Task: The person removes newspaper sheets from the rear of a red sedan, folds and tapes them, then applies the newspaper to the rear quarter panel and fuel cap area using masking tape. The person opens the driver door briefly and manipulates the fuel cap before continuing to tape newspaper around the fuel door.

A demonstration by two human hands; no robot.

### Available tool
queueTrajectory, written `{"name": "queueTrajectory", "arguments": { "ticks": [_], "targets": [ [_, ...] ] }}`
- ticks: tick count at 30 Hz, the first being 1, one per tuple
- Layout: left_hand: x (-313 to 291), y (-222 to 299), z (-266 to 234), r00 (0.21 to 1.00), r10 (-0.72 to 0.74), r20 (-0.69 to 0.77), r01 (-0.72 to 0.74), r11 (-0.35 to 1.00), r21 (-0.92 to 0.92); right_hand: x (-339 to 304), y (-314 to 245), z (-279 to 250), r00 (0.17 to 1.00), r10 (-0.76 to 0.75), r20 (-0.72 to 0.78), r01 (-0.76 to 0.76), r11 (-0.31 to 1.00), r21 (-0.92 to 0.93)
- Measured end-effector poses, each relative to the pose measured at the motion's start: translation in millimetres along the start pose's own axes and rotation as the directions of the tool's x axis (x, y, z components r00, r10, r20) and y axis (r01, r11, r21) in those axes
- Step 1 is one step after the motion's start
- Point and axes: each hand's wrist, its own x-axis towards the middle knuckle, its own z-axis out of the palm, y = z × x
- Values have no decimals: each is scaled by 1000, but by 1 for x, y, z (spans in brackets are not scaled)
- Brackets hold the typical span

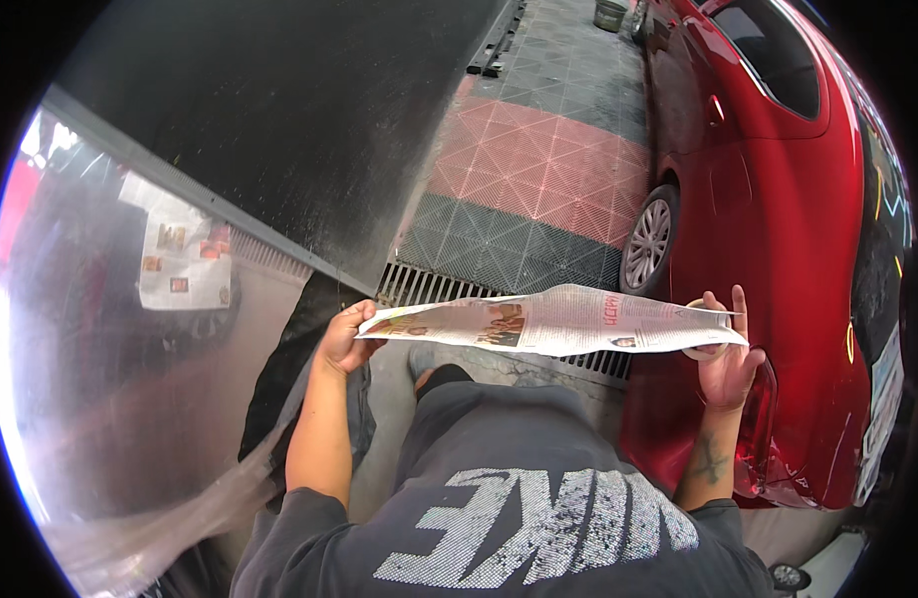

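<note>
Newspaper [553, 321] stretched out in front of me

I have the newspaper up in the air before my chest, drawn out sideways into a long, narrow band with its printed side in view. My left hand [349, 337] is closed on its left end, thumb and fingers pinching the edge. My right hand [728, 371] is at the other end, palm showing, two fingers pointing up and the thumb standing apart. The paper's corner crosses the fingers there and hides part of them, so I cannot tell how tightly they are closed on it. A pale ring [700, 354], much like a roll of tape, sits at that same hand, partly covered by the paper.

Below the paper runs a floor grating [419, 287], and past it lie red floor tiles [538, 159] between bands of dark grey ones. A red car [768, 249] stands close on my right, its rear wheel [650, 242] just beyond the newspaper. On my left is a pale, glossy surface [100, 349] with another printed sheet [185, 259] showing on it or through it. Far ahead, near the car, stands a dark bucket [609, 15].
</note>
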Motion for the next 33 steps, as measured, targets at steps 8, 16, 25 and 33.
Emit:
{"name": "queueTrajectory", "arguments": {
  "ticks": [8,16,25,33],
  "targets": [
    [187,93,-106,938,-259,230,275,961,-39,46,151,58,913,-54,-405,18,996,-91],
    [293,185,-55,905,-354,237,296,922,247,19,204,101,548,-283,-787,-250,843,-477],
    [231,157,196,548,-71,834,-807,218,549,68,294,244,743,-451,-494,-531,53,-846],
    [141,105,265,319,48,947,-928,217,302,104,290,238,605,-763,-228,-277,67,-959]
  ]
}}
